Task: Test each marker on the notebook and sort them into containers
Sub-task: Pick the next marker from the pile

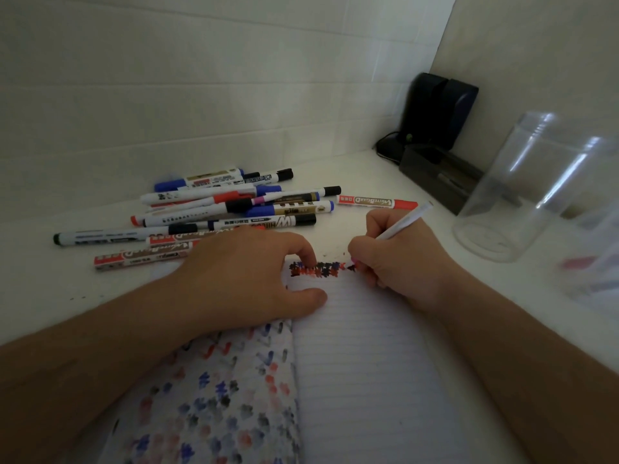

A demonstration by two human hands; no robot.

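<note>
An open lined notebook [361, 356] lies in front of me, with a row of red, blue and black marks along its top edge. My right hand [395, 262] grips a slim white marker [407, 222] with its tip down at the right end of that row. My left hand [254, 279] rests on the notebook's top left corner, index fingertip on the marks and thumb on the page. A pile of several whiteboard markers [227, 209] lies on the white table beyond my left hand. One red-capped marker [376, 201] lies apart, behind my right hand.
A clear plastic jar [529, 195] stands empty at the right. Another clear container [599, 262] at the far right edge holds something red, blurred. A dark box [442, 182] and a black device [435, 112] sit in the back corner. Walls close off the back and right.
</note>
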